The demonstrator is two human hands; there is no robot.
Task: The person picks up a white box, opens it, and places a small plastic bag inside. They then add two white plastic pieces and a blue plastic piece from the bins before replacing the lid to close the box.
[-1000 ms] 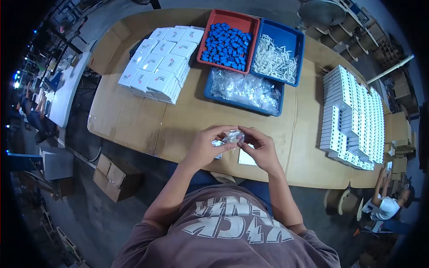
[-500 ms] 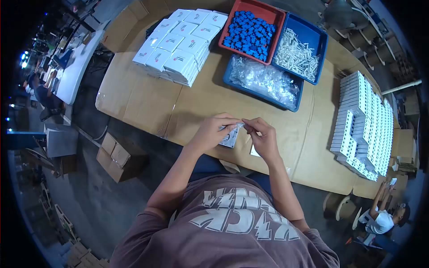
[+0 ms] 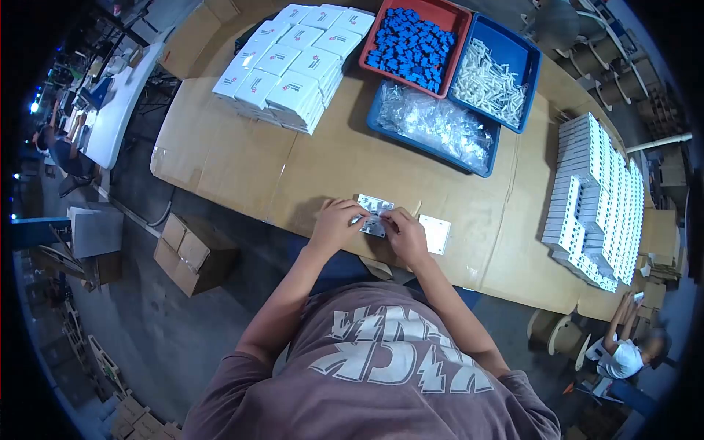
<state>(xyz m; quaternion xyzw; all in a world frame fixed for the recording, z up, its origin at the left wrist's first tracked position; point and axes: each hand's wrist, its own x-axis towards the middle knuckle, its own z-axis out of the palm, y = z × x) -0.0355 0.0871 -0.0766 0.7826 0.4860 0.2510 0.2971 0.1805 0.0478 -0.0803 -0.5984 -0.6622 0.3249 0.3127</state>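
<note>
A white open box-like plastic part [image 3: 375, 204] with small details inside lies on the cardboard-covered table close to its front edge. My left hand [image 3: 337, 226] is at its left side, fingers pinched over it. From the right, my right hand [image 3: 405, 235] reaches over the same part with thumb and fingertips together. Whatever is between the fingertips is too small to make out. Just right of my right hand lies a flat white square plate [image 3: 435, 234].
Stacked white covers [image 3: 279, 60] stand at the back left. Blue pieces fill a red tray [image 3: 466, 33]; white plugs lie in a blue tray [image 3: 534, 73]; clear bags fill another blue tray [image 3: 484, 173]. White boxes [image 3: 587, 198] are stacked right. Co-workers sit at both sides.
Both hands have moved down and left onto the white part. The clear plastic piece held between them is no longer distinct. The white square plate has come into fuller view.
</note>
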